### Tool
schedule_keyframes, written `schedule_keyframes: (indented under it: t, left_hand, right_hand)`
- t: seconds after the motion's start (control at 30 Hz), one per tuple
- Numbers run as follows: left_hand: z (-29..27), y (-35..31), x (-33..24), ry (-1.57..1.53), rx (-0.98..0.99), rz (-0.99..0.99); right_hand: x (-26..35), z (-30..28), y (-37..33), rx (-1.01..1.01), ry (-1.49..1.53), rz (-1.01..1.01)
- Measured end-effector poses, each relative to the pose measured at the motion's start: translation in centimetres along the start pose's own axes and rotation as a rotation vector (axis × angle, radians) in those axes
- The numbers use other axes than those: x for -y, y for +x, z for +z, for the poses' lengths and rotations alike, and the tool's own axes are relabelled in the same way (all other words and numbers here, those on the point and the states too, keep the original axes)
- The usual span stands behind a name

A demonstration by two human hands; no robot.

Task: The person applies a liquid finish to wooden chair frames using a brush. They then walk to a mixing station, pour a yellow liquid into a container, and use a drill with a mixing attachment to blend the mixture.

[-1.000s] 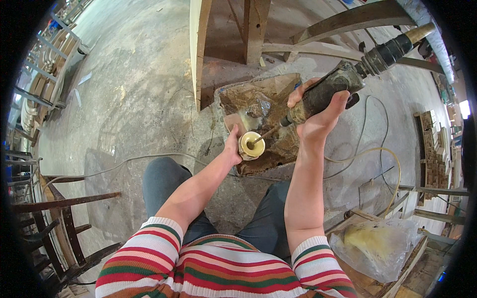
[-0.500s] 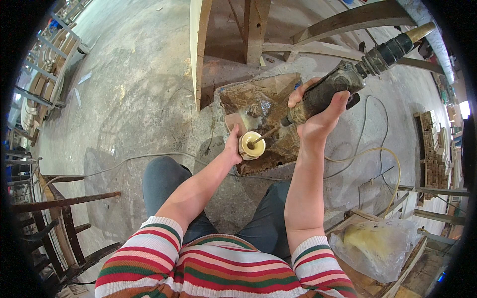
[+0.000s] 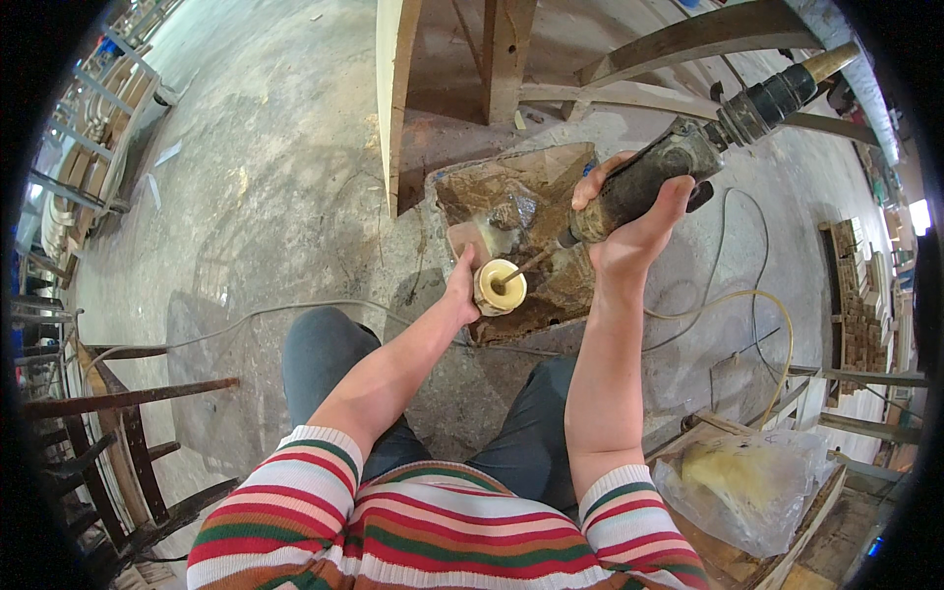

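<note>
The left hand (image 3: pixel 463 288) grips the cup (image 3: pixel 486 306); the right hand (image 3: pixel 632 238) grips the tool (image 3: pixel 637 197). The rod (image 3: pixel 537 260) is inserted in the cup; withdrawal is not yet done.

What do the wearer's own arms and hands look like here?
Both forearms are bare below short knitted sleeves striped white, red, green, brown and peach, with ribbed white cuffs. The left hand and right hand wear no gloves.
</note>
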State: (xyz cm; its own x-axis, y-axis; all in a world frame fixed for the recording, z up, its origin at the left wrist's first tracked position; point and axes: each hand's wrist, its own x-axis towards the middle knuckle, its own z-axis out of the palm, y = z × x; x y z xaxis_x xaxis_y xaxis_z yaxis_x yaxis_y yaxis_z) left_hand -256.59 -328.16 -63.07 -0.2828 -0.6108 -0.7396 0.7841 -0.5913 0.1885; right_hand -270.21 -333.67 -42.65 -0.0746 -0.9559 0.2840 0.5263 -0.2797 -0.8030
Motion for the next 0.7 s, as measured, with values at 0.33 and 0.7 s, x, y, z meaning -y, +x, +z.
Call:
schedule_keyframes:
  t: [0.33,0.7]
  left_hand:
    - [0.27,-0.28,0.06,0.024,-0.013,-0.009]
    - [0.09,-0.34,0.0,0.009,-0.005,-0.005]
  right_hand:
    - [0.03,-0.03,-0.04,-0.026,0.008,0.004]
    - [0.28,0.24,-0.21,-0.025,-0.021,-0.001]
